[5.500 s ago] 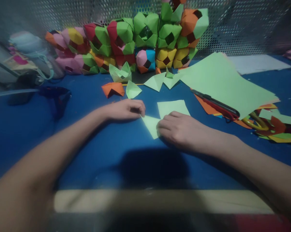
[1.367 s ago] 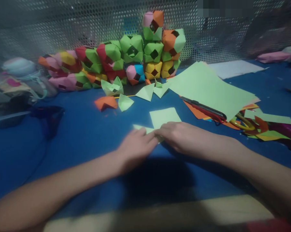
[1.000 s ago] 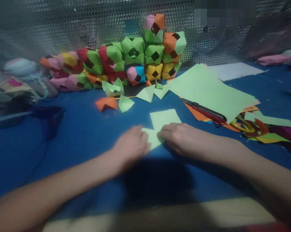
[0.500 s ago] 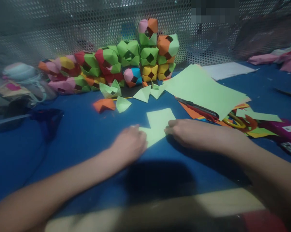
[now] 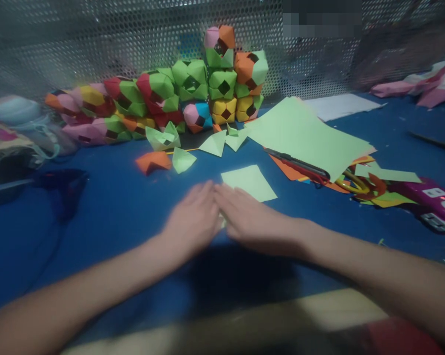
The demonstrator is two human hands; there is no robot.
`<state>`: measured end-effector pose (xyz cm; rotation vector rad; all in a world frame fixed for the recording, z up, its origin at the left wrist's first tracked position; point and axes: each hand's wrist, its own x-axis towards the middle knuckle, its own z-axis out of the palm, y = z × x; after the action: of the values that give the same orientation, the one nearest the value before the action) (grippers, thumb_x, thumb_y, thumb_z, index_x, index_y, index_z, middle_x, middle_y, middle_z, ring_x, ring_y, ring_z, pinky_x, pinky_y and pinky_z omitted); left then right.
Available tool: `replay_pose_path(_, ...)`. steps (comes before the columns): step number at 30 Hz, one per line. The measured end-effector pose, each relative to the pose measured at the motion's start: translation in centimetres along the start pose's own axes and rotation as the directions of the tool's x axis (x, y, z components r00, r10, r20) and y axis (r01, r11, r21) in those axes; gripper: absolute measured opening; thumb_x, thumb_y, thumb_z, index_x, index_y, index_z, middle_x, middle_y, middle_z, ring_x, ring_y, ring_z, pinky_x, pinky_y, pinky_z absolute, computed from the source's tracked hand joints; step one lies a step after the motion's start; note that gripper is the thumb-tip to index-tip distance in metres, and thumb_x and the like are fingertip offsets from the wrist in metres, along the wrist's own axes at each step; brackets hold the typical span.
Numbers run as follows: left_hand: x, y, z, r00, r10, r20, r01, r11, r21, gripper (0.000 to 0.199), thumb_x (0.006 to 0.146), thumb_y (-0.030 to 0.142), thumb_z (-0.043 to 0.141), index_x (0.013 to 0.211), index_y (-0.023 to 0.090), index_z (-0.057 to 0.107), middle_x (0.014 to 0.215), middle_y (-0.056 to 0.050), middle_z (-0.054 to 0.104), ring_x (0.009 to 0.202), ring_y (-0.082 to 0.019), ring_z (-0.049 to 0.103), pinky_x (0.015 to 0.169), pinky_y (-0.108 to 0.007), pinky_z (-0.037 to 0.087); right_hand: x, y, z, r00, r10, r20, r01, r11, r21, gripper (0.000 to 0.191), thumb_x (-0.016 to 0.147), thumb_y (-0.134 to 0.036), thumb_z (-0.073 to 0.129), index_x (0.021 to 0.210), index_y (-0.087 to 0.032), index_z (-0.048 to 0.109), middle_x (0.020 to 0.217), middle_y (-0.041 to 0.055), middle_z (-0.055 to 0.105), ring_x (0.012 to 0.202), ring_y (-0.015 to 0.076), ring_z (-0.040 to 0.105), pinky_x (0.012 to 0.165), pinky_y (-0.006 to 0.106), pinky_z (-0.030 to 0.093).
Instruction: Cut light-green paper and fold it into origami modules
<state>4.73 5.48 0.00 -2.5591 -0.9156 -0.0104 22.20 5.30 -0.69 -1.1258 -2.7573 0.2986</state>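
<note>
My left hand [image 5: 194, 212] and my right hand [image 5: 246, 214] lie flat side by side, fingertips meeting, palms down over a piece of light green paper [image 5: 222, 222]. Most of that piece is hidden beneath them; a small bit shows between the hands. Just beyond my fingers a square light green sheet [image 5: 252, 183] lies flat on the blue table [image 5: 133, 212]. Folded light green pieces [image 5: 184, 160] and a folded orange piece [image 5: 154, 161] rest farther back.
Stacked multicoloured paper cubes [image 5: 190, 81] stand along the perforated metal screen [image 5: 299, 64]. On the right are a green paper stack [image 5: 307, 135], a box cutter [image 5: 298, 163], yellow-handled scissors [image 5: 357, 184] and a purple power strip [image 5: 434, 202]. A blue glue gun [image 5: 61, 190] lies left.
My right hand has moved left, off the square sheet's edge, to meet my left hand. Both hands have flattened over the nearer paper, covering it. The view has shifted slightly.
</note>
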Motion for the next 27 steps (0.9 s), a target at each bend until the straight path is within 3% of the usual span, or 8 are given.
replay_pose_path(2, 0.1, 0.2, 0.2, 0.996, -0.026, 0.081, 0.033, 0.996, -0.078, 0.04, 0.093, 0.023, 0.037, 0.12, 0.002, 0.057, 0.118, -0.02, 0.063, 0.114, -0.031, 0.056, 0.097, -0.045, 0.041, 0.2, -0.4, 1.6, 0.998, 0.056, 0.004, -0.056, 0.998, 0.042, 0.063, 0.086, -0.023, 0.035, 0.143, 0.003, 0.028, 0.151, 0.0208, 0.023, 0.141, 0.0289, 0.017, 0.115, 0.047, 0.02)
replay_pose_path(6, 0.0, 0.4, 0.6, 0.981, -0.093, 0.171, 0.123, 0.977, -0.174, 0.04, 0.091, 0.021, 0.038, 0.122, 0.002, 0.054, 0.121, -0.024, 0.059, 0.112, -0.032, 0.058, 0.094, -0.047, 0.044, 0.2, -0.3, 2.9, 0.996, 0.078, -0.046, -0.077, 0.996, 0.034, 0.061, 0.088, -0.027, 0.034, 0.143, 0.0, 0.031, 0.151, 0.016, 0.024, 0.142, 0.0237, 0.012, 0.117, 0.043, 0.016)
replay_pose_path(12, -0.7, 0.5, 1.2, 0.988, -0.043, 0.146, 0.059, 0.993, -0.107, 0.036, 0.091, 0.019, 0.041, 0.115, -0.002, 0.057, 0.126, -0.032, 0.053, 0.117, -0.041, 0.054, 0.091, -0.053, 0.047, -1.1, 0.8, 3.4, 0.995, 0.006, -0.098, -0.005, 1.0, 0.005, 0.071, 0.088, -0.045, 0.045, 0.141, 0.001, 0.033, 0.149, 0.0202, 0.025, 0.141, 0.0275, 0.017, 0.115, 0.046, 0.023)
replay_pose_path(16, -0.8, 0.6, 1.1, 0.995, -0.032, 0.1, 0.035, 0.999, -0.03, 0.034, 0.089, 0.02, 0.045, 0.11, -0.003, 0.059, 0.122, -0.034, 0.055, 0.11, -0.041, 0.058, 0.084, -0.051, 0.052, -2.8, 1.4, 3.5, 0.991, 0.011, -0.134, -0.008, 1.0, 0.019, 0.074, 0.083, -0.044, 0.055, 0.141, -0.002, 0.035, 0.148, 0.0213, 0.028, 0.14, 0.0288, 0.02, 0.113, 0.048, 0.027)
replay_pose_path(23, -0.9, 0.3, 1.3, 0.998, -0.036, 0.056, 0.038, 0.999, -0.034, 0.03, 0.088, 0.023, 0.048, 0.104, 0.001, 0.061, 0.117, -0.03, 0.06, 0.106, -0.037, 0.062, 0.084, -0.048, 0.053, -5.6, 2.4, 1.8, 0.995, 0.06, -0.083, -0.054, 0.995, 0.08, 0.077, 0.082, -0.042, 0.059, 0.146, -0.011, 0.028, 0.148, 0.0184, 0.029, 0.138, 0.0296, 0.025, 0.109, 0.05, 0.034)
replay_pose_path(27, -0.9, 0.2, 1.1, 0.996, -0.06, 0.073, 0.07, 0.988, -0.137, 0.041, 0.087, 0.041, 0.052, 0.109, 0.006, 0.059, 0.122, -0.029, 0.057, 0.109, -0.039, 0.059, 0.083, -0.051, 0.051, -5.9, 3.4, -0.7, 0.989, 0.135, -0.066, -0.127, 0.986, 0.11, 0.064, 0.089, -0.045, 0.049, 0.142, -0.011, 0.036, 0.143, 0.0187, 0.039, 0.133, 0.0294, 0.037, 0.106, 0.049, 0.039)
